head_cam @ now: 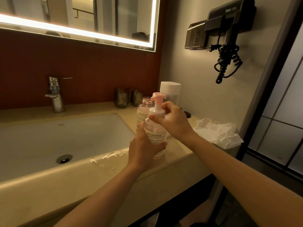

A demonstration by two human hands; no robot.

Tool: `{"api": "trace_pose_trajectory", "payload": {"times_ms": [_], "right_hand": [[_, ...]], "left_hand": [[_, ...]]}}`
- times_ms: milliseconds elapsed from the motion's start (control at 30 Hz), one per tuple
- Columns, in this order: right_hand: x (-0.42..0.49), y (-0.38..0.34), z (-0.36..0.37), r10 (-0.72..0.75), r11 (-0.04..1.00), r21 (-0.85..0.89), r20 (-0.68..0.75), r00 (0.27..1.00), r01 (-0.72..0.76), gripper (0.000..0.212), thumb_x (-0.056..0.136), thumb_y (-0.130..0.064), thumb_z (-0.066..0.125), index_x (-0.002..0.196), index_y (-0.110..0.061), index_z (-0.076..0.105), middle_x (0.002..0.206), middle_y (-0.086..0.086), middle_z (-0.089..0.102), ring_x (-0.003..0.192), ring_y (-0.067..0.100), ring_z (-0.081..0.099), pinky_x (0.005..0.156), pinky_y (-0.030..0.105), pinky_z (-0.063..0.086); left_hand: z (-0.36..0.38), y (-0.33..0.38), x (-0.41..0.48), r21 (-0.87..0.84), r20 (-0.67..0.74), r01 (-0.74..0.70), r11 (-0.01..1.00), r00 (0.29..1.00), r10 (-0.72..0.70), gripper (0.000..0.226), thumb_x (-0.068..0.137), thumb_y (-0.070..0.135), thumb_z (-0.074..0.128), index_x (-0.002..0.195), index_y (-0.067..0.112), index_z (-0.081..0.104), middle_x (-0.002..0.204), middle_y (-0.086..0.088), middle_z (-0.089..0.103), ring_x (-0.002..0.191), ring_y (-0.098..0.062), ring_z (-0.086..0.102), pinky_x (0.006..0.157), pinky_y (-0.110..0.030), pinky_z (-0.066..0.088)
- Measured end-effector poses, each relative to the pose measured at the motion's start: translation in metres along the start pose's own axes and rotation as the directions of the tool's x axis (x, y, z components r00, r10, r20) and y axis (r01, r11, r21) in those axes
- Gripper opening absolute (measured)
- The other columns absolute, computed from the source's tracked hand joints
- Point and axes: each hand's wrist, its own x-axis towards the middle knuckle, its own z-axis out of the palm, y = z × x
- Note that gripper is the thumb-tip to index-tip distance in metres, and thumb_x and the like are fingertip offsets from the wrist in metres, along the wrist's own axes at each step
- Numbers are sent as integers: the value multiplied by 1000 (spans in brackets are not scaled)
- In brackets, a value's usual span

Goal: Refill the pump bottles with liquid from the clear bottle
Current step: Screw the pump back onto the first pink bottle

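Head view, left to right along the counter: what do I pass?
Faucet → two dark tumblers → pump bottle, gripped by the left hand and right hand → crumpled tissue. The uncapped bottle and the clear bottle overlap it, so they are left out.

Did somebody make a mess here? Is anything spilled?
Yes. White foamy splashes lie on the counter edge in front of the sink, beside the left hand. Crumpled tissues sit on the counter at right. The bottle behind has no pump on.
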Motion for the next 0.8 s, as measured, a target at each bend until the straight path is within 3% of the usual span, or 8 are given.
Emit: {"api": "trace_pose_trajectory", "payload": {"times_ms": [100, 200, 333, 467, 600, 700, 800], "right_hand": [[1, 7, -15, 19, 998, 56, 0, 1000, -19, 42, 85, -41, 58, 115, -12, 56, 99, -1, 62, 86, 11, 59, 64, 7, 43], [-3, 38, -36, 121, 989, 106, -198, 973, -101, 28, 90, -38, 51, 99, -13, 60, 89, 1, 63, 78, 11, 59, 59, 9, 45], [1, 95, -56, 294, 947, -72, -200, 935, -313, 34, 92, -38, 49, 99, -7, 61, 91, 3, 61, 84, 17, 56, 57, 15, 36], [18, 122, -59, 346, 912, -182, -141, 928, -368, 34, 92, -36, 52, 107, -6, 60, 99, 6, 62, 86, 16, 53, 69, 23, 38], [41, 138, -46, 355, 889, -288, -54, 933, -355, 38, 91, -38, 54, 114, -9, 58, 113, 9, 63, 98, 23, 57, 75, 27, 42], [56, 143, -30, 398, 851, -387, 33, 917, -356, 47, 90, -43, 52, 125, -13, 50, 124, 7, 57, 109, 25, 54, 79, 30, 41], [68, 148, -17, 438, 818, -458, 106, 893, -347, 57, 89, -50, 47, 132, -14, 44, 128, 7, 54, 112, 25, 52, 85, 34, 44]], "left_hand": [[2, -3, 5, -27, 43, 3, 1000, 999, -2, 85, 62, 39, 81, 129, 23, 31, 115, 2, 57, 98, -17, 59, 76, -29, 53], [8, -4, 14, -47, 106, 18, 999, 994, -13, 87, 63, 37, 81, 131, 26, 27, 121, 3, 55, 107, -18, 56, 84, -31, 50], [24, -6, 29, -11, 151, 32, 999, 988, -30, 92, 64, 42, 79, 135, 26, 23, 130, 3, 48, 118, -19, 50, 93, -40, 49], [27, -5, 39, 229, 55, -56, 972, 997, 45, 98, 58, 63, 69, 135, 17, 30, 129, -3, 44, 118, -19, 44, 92, -38, 46], [15, -9, 46, 106, -141, -22, 994, 989, 37, 101, 63, 87, 32, 131, 12, 37, 113, -4, 43, 101, -16, 44, 76, -24, 40], [8, -26, 66, 103, -246, 37, 994, 969, -10, 80, 77, 66, 51, 131, 9, 37, 121, -9, 44, 108, -21, 43, 87, -29, 38], [11, -40, 85, 79, -191, 94, 992, 978, -78, 74, 81, 38, 66, 139, 12, 28, 138, -10, 36, 125, -24, 37, 104, -41, 36]]}}
